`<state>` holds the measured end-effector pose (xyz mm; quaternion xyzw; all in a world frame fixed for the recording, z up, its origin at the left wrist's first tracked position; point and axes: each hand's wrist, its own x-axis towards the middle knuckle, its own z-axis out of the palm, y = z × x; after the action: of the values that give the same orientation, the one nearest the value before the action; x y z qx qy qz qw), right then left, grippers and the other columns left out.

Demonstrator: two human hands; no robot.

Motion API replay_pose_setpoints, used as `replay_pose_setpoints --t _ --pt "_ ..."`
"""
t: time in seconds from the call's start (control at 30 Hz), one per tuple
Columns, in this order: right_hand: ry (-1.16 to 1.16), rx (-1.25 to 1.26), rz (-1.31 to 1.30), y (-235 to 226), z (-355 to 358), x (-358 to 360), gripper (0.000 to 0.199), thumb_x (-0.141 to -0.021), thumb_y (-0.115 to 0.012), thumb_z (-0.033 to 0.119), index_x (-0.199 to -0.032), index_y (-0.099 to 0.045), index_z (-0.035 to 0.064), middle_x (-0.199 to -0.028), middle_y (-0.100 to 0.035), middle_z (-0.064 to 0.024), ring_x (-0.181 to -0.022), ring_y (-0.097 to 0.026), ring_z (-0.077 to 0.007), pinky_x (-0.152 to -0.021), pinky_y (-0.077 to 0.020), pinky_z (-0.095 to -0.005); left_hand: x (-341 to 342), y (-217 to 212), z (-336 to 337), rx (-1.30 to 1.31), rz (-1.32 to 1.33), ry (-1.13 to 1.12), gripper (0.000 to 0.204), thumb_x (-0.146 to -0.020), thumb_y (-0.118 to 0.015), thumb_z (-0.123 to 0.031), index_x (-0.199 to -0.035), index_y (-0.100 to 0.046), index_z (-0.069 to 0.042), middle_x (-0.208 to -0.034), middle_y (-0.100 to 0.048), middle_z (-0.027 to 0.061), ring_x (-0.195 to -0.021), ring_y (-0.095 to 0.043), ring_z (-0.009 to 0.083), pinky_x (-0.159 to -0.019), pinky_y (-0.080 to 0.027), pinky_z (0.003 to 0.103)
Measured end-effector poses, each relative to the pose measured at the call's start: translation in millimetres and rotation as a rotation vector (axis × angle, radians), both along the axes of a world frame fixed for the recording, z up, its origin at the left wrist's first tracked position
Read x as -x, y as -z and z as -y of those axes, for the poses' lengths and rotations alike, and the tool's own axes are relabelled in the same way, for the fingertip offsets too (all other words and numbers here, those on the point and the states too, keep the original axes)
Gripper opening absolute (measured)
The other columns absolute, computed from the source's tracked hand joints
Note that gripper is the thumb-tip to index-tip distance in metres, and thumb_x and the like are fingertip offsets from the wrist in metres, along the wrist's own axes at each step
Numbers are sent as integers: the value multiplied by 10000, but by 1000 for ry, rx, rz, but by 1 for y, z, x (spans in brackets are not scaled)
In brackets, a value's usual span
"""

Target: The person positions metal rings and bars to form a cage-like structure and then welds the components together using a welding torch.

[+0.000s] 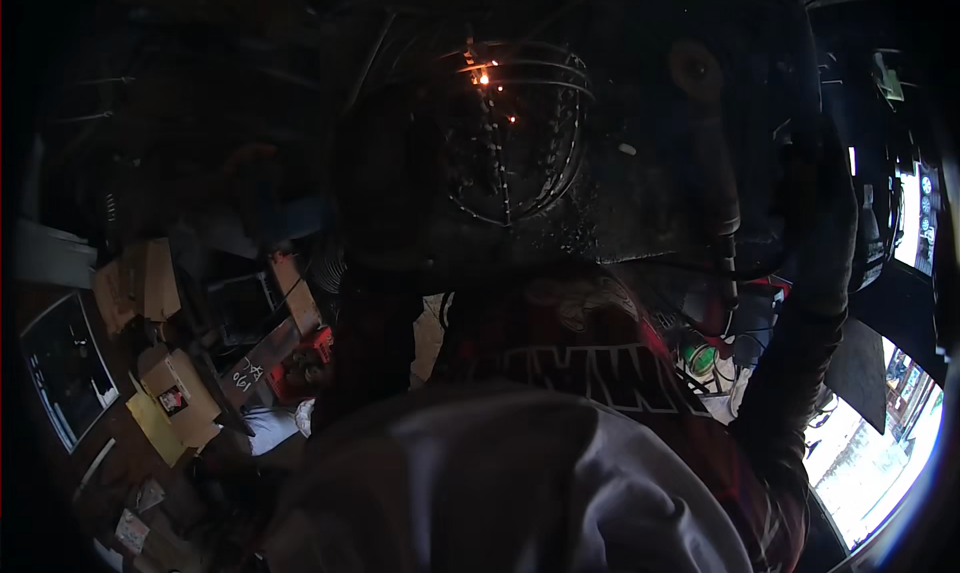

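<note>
On a dark work surface [640, 203] stands a rounded frame of bent metal rods [545, 208], with beaded or ridged strips inside it. Orange glowing spots [484, 77] show near the frame's top left. My right arm [808, 363], in a dark sleeve, reaches up along the right side of the surface; its hand is lost in shadow. My left arm [372, 313] is a black shape left of the frame, and neither its fingers nor anything in them can be made out. Right of the frame lies a long tool with a round disc [695, 69], apparently an angle grinder.
A small pale piece [627, 150] lies between frame and disc. Lower left are opened cardboard boxes [185, 398], a red crate [300, 365] and a dark framed panel [68, 373]. A green round object [699, 358] sits below the surface. Bright daylight enters at far right.
</note>
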<state>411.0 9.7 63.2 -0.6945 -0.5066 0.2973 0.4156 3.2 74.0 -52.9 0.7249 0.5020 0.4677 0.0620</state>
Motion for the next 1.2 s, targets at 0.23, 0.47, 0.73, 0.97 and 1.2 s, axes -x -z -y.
replay_pose_setpoints --t 0.23,0.47,0.73,0.97,1.2 --pt "39 81 99 -7 2 12 612 -1014 -647 211 -1559 -417 54 -1134 -696 -86 -771 -640 -94 -618 -532 -265 2 1 10 42 -204 -35 326 -924 -710 -108 -1236 -678 -19 -1156 -711 172 -1054 -692 317 -948 -544 389" --pt "39 125 126 -13 -2 20 634 -989 -652 200 -1558 -419 43 -1120 -677 -93 -759 -631 -100 -618 -528 -267 -5 -11 10 92 -98 8 252 -919 -697 -109 -1152 -696 -13 -1121 -713 179 -1002 -700 330 -875 -566 410" --pt "54 132 108 -12 -4 23 626 -975 -642 169 -1548 -432 30 -1055 -682 -91 -749 -631 -102 -621 -524 -260 -3 2 9 -1 -54 8 228 -887 -703 -62 -1111 -699 -22 -1096 -710 179 -943 -707 328 -817 -579 400" --pt "22 131 217 -13 -4 22 604 -976 -670 137 -1522 -450 3 -1029 -687 -96 -724 -634 -100 -589 -539 -249 -5 -5 12 40 -60 -16 209 -921 -715 -89 -1123 -711 -38 -1113 -709 182 -1003 -708 328 -879 -576 406" --pt "44 150 238 -9 -1 11 635 -978 -692 166 -1538 -429 22 -1013 -689 -96 -752 -669 -110 -622 -593 -259 -9 1 10 5 -72 -24 211 -915 -718 -78 -1121 -713 -32 -1121 -712 177 -1018 -707 320 -893 -573 400"
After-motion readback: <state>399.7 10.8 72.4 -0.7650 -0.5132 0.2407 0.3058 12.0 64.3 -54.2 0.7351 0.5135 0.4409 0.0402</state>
